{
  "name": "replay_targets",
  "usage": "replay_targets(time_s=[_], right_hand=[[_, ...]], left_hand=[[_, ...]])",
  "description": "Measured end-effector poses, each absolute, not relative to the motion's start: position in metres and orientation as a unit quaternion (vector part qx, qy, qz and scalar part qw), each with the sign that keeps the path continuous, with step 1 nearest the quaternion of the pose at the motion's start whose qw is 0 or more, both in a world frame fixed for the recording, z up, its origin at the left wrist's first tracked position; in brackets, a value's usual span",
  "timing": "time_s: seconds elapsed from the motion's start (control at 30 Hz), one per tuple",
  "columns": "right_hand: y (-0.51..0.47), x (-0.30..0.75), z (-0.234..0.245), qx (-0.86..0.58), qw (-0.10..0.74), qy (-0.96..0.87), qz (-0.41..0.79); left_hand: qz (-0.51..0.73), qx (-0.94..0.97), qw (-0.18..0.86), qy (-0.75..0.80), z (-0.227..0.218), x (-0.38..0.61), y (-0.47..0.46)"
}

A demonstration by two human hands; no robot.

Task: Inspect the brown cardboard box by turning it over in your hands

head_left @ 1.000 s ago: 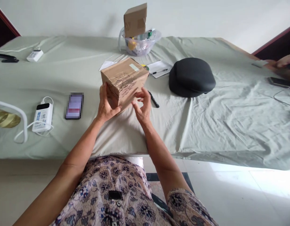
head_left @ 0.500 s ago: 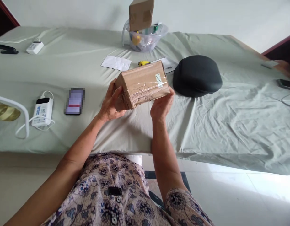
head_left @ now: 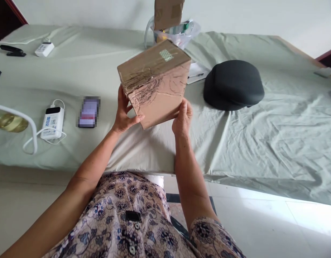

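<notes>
Both hands hold a brown cardboard box (head_left: 165, 95) tilted above the cloth-covered table. Scuffed, wrinkled tape runs along its near edge, and a small patterned sticker is on the upper face. My left hand (head_left: 125, 116) grips the lower left corner, thumb on the near face and the other fingers partly hidden behind the side. At the lower right edge, my right hand (head_left: 183, 116) is closed on the box, thumb in front and fingertips out of sight beneath. Right of the box sits a black hard case (head_left: 233, 85). A paper with a pen (head_left: 195, 76) lies partly behind the box.
Behind the box stands a clear plastic basket (head_left: 193, 32) of small items with another carton (head_left: 168, 14) on top. To the left lie a phone (head_left: 89, 111), a white power bank (head_left: 52, 122) with a cable, a black stapler (head_left: 12, 50) and a white adapter (head_left: 44, 49).
The box has been tipped so its scuffed edge is higher and a broad plain face now shows toward me. Both hands still hold it. The view has shifted slightly.
</notes>
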State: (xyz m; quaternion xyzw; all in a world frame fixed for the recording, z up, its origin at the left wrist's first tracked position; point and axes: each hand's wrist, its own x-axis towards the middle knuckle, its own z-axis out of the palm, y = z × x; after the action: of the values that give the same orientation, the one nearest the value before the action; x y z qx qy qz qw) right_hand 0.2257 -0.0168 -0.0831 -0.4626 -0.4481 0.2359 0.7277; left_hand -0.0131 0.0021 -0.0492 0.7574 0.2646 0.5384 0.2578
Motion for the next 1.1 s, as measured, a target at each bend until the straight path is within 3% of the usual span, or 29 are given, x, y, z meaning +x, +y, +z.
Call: replay_targets(time_s=[0.4,0.77,1.1], right_hand=[[-0.032,0.210,-0.067,-0.455,0.672,-0.533,0.240],[-0.040,0.199,-0.067,-0.497,0.635,-0.547,0.225],[-0.043,0.183,-0.077,-0.556,0.562,-0.598,0.127]], left_hand=[[0.624,0.636,0.334,0.309,-0.061,-0.016,0.013],[0.558,0.703,0.274,0.345,-0.066,-0.013,0.008],[0.501,0.746,0.216,0.382,-0.067,-0.007,-0.005]])
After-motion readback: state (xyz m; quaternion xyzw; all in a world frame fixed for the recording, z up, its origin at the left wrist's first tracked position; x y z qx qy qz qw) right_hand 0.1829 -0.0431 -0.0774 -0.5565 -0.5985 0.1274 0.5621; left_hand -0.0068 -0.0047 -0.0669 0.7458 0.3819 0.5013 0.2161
